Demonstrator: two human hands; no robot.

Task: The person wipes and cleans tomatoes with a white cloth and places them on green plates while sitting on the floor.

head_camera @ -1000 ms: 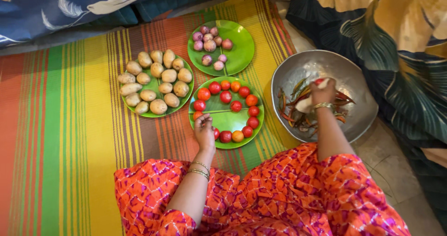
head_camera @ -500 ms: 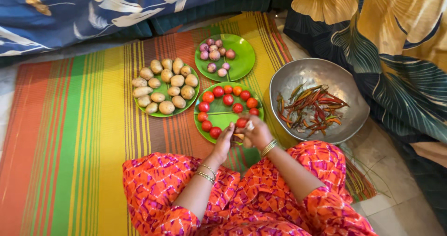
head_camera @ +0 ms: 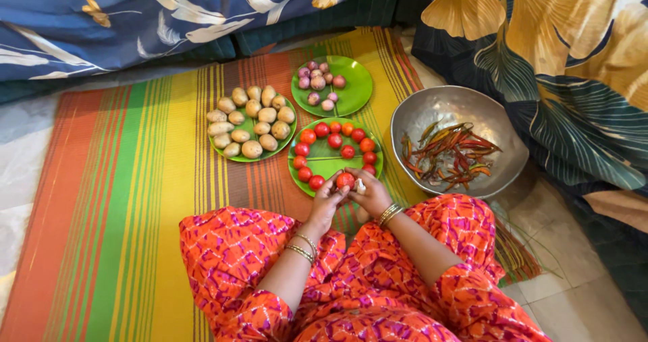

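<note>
While the striped mat (head_camera: 135,200) covers most of the floor, everything else is placed around the tomato plate (head_camera: 324,161), the green plate lying on the mat right in front of the seated person's knees. Behind that plate, along the far edge of the mat, lies blue patterned bedding (head_camera: 101,18), and to its right hangs dark cloth with large gold leaves (head_camera: 553,52). Just right of the tomato plate, partly off the mat, sits a wide metal bowl (head_camera: 432,116) holding red and green chillies (head_camera: 455,150). Left of the tomato plate and close beside it is a green plate of potatoes (head_camera: 251,123); directly behind it is a third green plate (head_camera: 354,89) with small purplish onions (head_camera: 317,82). Red tomatoes ring the tomato plate's rim.

At the near edge of that plate the left hand (head_camera: 325,204) and right hand (head_camera: 371,195) meet, fingers closed together around one red tomato (head_camera: 345,179) held just above the rim. A small pale object (head_camera: 360,186) shows at the right fingertips; what it is cannot be told. Bangles circle both wrists.
</note>
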